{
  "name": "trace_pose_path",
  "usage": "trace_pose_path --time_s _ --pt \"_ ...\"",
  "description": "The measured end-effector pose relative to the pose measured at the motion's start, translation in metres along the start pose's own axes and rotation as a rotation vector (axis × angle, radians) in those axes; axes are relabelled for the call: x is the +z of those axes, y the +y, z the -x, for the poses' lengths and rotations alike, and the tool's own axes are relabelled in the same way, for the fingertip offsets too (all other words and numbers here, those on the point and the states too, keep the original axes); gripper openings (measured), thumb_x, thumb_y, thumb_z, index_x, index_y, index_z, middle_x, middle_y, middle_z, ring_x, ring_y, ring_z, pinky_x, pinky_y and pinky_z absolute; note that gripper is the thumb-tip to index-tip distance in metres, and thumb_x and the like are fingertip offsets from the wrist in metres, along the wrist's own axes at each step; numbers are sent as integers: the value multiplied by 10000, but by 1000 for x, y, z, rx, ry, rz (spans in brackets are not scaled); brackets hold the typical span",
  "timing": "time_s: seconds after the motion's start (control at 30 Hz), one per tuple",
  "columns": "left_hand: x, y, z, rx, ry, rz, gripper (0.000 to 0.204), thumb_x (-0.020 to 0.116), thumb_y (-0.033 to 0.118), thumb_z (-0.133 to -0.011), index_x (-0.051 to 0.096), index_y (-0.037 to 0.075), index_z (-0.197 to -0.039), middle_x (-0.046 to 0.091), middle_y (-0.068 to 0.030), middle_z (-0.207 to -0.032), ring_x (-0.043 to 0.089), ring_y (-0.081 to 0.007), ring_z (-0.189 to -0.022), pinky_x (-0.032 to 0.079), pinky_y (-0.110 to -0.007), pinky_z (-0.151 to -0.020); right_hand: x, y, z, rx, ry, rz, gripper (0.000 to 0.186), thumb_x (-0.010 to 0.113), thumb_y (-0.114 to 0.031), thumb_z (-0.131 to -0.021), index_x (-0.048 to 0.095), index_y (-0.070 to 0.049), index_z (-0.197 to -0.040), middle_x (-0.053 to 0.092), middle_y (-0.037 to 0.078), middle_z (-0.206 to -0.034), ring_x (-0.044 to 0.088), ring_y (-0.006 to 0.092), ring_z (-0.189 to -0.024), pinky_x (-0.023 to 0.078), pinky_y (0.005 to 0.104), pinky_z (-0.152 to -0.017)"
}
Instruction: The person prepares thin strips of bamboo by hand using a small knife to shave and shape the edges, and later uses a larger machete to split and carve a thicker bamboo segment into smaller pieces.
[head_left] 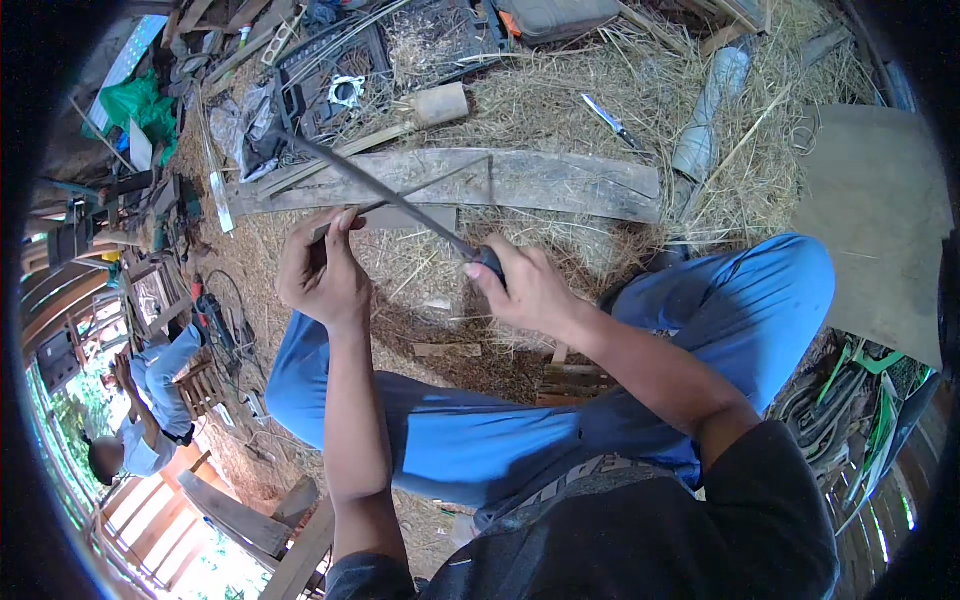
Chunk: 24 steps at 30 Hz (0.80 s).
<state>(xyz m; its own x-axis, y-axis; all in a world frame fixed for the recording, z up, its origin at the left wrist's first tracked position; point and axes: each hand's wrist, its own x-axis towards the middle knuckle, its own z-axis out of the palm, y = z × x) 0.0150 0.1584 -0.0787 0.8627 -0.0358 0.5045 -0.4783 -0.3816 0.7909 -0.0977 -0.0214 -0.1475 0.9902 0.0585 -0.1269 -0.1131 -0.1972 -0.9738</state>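
My right hand [528, 290] grips the dark handle of a long metal file [380, 190] that slants up to the left. My left hand [322, 270] pinches a thin flat blade-like strip [425, 195], which runs to the right beneath the file. The file lies across the strip where they cross, just right of my left hand. Both are held above my knees in blue trousers [700, 310], over straw-covered ground.
A weathered plank [560, 180] lies across the straw beyond my hands. Beyond it are a black crate [335, 70], a wooden mallet head [440, 103], a knife [612, 122] and a grey tube [710, 105]. A flat board [875, 220] sits right; another person [140, 420] sits far left.
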Motion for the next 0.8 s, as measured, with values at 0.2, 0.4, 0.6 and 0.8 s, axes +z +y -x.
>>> trace_pose_path --time_s 0.2,0.4,0.6,0.8 --pt "-7 -8 2 -5 54 -42 29 671 -112 -881 677 -88 -897 714 -172 -899 707 -190 -785 590 -300 -712 0 -26 8 -107 67 138 324 586 -263 -1007 543 47 -921 550 178 -527 593 338 -449 454 433 -460" --pt "-5 -3 2 -50 72 -103 43 670 -117 -881 676 -90 -914 719 -177 -908 713 -192 -798 593 -302 -742 -5 -11 0 14 45 120 293 611 -231 -991 537 41 -912 564 168 -554 606 355 -475 461 440 -484" --pt "-3 -3 3 33 46 -92 38 671 -112 -885 677 -91 -917 720 -181 -902 712 -200 -785 589 -305 -745 -1 -4 10 -76 56 94 287 633 -242 -977 537 26 -935 561 165 -555 610 360 -481 470 441 -490" --pt "-12 -12 4 1 62 -91 46 668 -125 -872 679 -92 -903 714 -188 -909 706 -203 -788 585 -304 -740 -4 -29 15 -64 27 113 329 619 -269 -992 561 47 -917 556 168 -544 615 341 -483 466 449 -483"
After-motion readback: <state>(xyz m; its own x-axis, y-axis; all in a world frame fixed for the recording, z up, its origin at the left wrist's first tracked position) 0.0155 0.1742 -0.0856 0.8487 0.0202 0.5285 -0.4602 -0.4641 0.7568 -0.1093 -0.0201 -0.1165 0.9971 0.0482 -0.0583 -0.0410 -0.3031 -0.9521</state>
